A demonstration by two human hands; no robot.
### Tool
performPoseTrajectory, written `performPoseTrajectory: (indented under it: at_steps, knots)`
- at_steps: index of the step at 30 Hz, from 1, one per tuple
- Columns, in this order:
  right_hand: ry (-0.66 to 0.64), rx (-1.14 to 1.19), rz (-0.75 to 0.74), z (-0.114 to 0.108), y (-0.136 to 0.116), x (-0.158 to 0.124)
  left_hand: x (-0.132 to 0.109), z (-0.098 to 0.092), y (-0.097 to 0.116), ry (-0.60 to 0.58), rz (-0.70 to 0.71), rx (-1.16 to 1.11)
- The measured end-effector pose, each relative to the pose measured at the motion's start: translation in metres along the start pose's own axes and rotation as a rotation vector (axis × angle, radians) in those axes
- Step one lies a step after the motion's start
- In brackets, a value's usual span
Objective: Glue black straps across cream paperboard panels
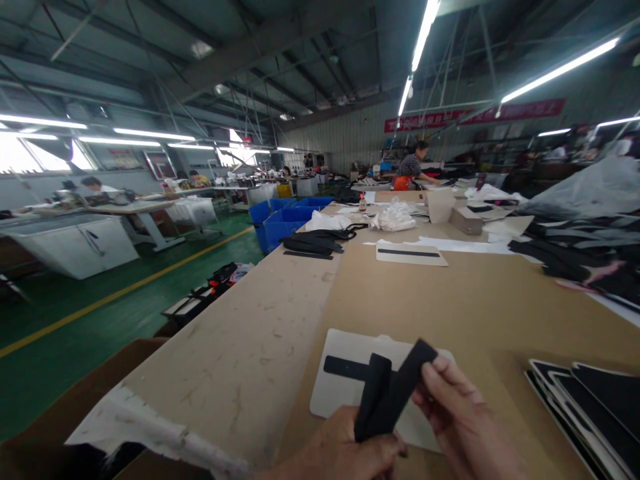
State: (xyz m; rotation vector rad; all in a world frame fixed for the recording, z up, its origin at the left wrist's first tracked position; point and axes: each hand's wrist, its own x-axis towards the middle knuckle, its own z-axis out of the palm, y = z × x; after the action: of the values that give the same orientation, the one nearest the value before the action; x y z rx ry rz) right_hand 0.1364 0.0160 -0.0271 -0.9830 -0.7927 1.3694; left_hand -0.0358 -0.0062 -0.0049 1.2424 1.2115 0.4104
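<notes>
My left hand (357, 445) is closed around black fabric strips (376, 393) whose upper ends fan apart in a V. The upper end of the right-hand strip is pinched between the fingers of my right hand (453, 393). Beneath both hands a pale board (333, 397) with rounded corners lies on the table, a dark strip (345, 368) across its middle. My hands and the strips hide part of this board. Farther up the table rests another pale board (413, 259) with a dark strip along it.
At the right edge is a stack of black panels with pale borders (565, 413). Black strips (320, 240) lie in a pile at the table's left edge, near blue bins (290, 223). Clear plastic bags (395, 217) and cardboard pieces (465, 217) sit farther back. A person (413, 167) stands beyond.
</notes>
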Motion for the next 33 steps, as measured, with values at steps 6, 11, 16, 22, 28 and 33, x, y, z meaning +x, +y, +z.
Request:
performPoseTrajectory:
  at_steps: [6,11,16,22,28,33]
  knots:
    - [0.008,0.082,0.080,0.017,-0.005,-0.002,-0.007,-0.008,0.011,-0.003,-0.040,0.028]
    - [0.062,0.075,-0.048,0.016,-0.045,0.025,-0.020,-0.033,0.019,-0.020,0.046,0.259]
    - [-0.074,-0.434,-0.037,-0.001,-0.064,0.089,-0.017,-0.063,0.014,0.200,0.192,0.921]
    - [-0.601,-0.952,0.141,0.026,-0.009,0.129,0.032,-0.066,-0.012,0.404,0.190,1.312]
    - [-0.670,-1.118,0.087,0.041,0.021,0.154,0.049,-0.074,-0.020,0.432,0.151,1.360]
    - [-0.677,-1.179,0.100,0.045,0.029,0.157,0.048,-0.079,-0.023,0.409,0.169,1.361]
